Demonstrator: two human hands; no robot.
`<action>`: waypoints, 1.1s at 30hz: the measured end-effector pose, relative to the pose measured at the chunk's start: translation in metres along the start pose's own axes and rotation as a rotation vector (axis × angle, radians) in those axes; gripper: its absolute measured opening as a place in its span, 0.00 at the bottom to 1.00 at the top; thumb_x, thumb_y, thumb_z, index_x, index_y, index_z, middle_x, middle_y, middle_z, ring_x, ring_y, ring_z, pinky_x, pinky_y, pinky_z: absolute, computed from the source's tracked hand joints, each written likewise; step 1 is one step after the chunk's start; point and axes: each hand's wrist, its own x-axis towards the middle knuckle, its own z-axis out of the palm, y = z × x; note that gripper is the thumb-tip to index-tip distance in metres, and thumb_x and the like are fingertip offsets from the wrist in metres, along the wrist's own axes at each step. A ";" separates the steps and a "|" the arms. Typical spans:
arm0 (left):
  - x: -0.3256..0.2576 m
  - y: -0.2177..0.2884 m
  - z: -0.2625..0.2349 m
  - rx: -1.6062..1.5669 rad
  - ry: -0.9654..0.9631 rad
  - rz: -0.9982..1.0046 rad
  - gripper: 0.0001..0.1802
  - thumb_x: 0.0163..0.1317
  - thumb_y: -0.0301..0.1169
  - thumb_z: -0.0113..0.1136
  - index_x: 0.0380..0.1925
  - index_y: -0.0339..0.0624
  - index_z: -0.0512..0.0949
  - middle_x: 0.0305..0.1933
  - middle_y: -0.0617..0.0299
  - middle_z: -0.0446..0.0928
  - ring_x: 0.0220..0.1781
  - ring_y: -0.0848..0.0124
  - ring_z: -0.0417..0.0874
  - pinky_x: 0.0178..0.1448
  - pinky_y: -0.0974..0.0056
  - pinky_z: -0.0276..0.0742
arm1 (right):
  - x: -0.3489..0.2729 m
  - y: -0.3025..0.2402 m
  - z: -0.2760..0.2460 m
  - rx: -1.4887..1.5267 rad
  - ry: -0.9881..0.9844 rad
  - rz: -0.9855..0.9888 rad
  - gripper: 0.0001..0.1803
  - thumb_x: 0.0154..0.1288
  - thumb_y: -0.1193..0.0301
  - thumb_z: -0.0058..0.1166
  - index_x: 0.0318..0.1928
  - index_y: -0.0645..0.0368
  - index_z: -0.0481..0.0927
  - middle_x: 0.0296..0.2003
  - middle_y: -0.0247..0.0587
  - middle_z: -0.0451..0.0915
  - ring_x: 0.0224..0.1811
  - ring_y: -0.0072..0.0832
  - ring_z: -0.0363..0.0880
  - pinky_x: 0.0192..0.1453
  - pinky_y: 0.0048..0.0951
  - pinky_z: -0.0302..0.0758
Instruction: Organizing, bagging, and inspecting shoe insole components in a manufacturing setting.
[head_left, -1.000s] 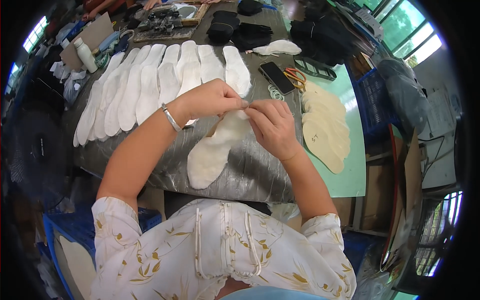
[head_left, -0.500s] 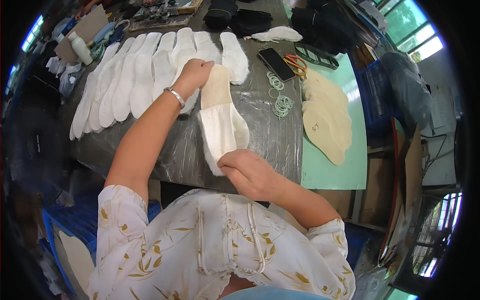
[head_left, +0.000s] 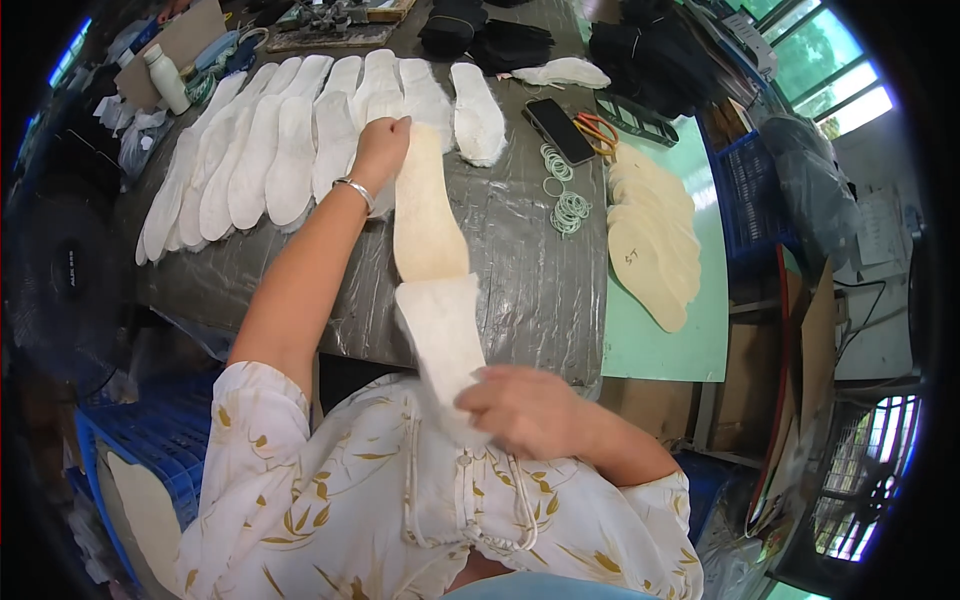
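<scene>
My left hand [head_left: 384,155] is closed on the top end of a beige insole-shaped piece [head_left: 430,210], held out over the table's front part. A white fleecy insole cover [head_left: 447,335] meets the lower end of the beige piece and hangs toward my body; whether the two still overlap there is hard to see. My right hand [head_left: 528,410], slightly blurred, grips the lower end of the cover. Left of my left hand lie several white fleecy insoles [head_left: 248,165] in overlapping rows. One more white insole [head_left: 478,115] lies just beyond the beige piece.
Right of centre are a phone [head_left: 558,131], orange-handled scissors [head_left: 600,130] and pale green rubber bands [head_left: 569,212]. Beige insole pieces [head_left: 650,245] are fanned on a green board [head_left: 668,358]. Black bundles [head_left: 510,47] sit at the back; a white bottle [head_left: 167,80] stands far left.
My right hand has drawn the white cover down toward my body, baring much more of the beige piece. My left hand has shifted slightly left, still holding the top end.
</scene>
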 end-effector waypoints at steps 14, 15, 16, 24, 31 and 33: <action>-0.085 0.069 -0.018 -1.317 -0.912 -0.262 0.33 0.73 0.47 0.29 0.61 0.30 0.69 0.54 0.40 0.79 0.54 0.49 0.82 0.62 0.53 0.75 | 0.048 0.028 -0.059 -0.108 0.192 0.158 0.23 0.46 0.90 0.55 0.46 0.61 0.78 0.44 0.47 0.83 0.43 0.41 0.83 0.44 0.35 0.80; -0.089 0.069 -0.017 -1.393 -0.990 -0.246 0.33 0.74 0.48 0.28 0.62 0.30 0.69 0.52 0.41 0.80 0.53 0.49 0.82 0.62 0.52 0.76 | 0.052 0.029 -0.061 -0.163 0.183 0.113 0.23 0.46 0.89 0.57 0.46 0.61 0.78 0.43 0.46 0.83 0.43 0.40 0.83 0.44 0.35 0.80; -0.091 0.069 -0.016 -1.396 -0.997 -0.237 0.33 0.74 0.48 0.28 0.62 0.30 0.69 0.52 0.41 0.80 0.53 0.49 0.82 0.62 0.52 0.76 | 0.055 0.030 -0.063 -0.217 0.173 0.069 0.23 0.45 0.88 0.58 0.46 0.62 0.78 0.42 0.46 0.83 0.42 0.40 0.83 0.43 0.35 0.80; -0.120 0.106 -0.023 -1.027 -0.891 0.031 0.54 0.59 0.78 0.30 0.57 0.38 0.73 0.39 0.60 0.79 0.37 0.71 0.81 0.46 0.65 0.80 | 0.078 0.021 -0.070 -0.493 0.193 0.127 0.43 0.44 0.89 0.59 0.66 0.62 0.66 0.42 0.36 0.85 0.35 0.33 0.83 0.38 0.33 0.78; -0.133 0.112 -0.036 -1.004 -0.920 0.102 0.54 0.62 0.76 0.28 0.60 0.35 0.71 0.56 0.54 0.77 0.56 0.67 0.80 0.61 0.61 0.76 | 0.080 0.026 -0.071 -0.271 0.290 0.231 0.22 0.48 0.90 0.58 0.45 0.60 0.79 0.43 0.42 0.85 0.39 0.37 0.84 0.40 0.31 0.79; -0.139 0.115 -0.038 -1.028 -0.916 0.098 0.53 0.63 0.75 0.28 0.61 0.35 0.71 0.57 0.54 0.77 0.58 0.67 0.79 0.62 0.62 0.75 | 0.083 0.021 -0.074 -0.180 0.301 0.252 0.19 0.49 0.91 0.58 0.42 0.62 0.80 0.44 0.48 0.83 0.45 0.40 0.84 0.45 0.32 0.80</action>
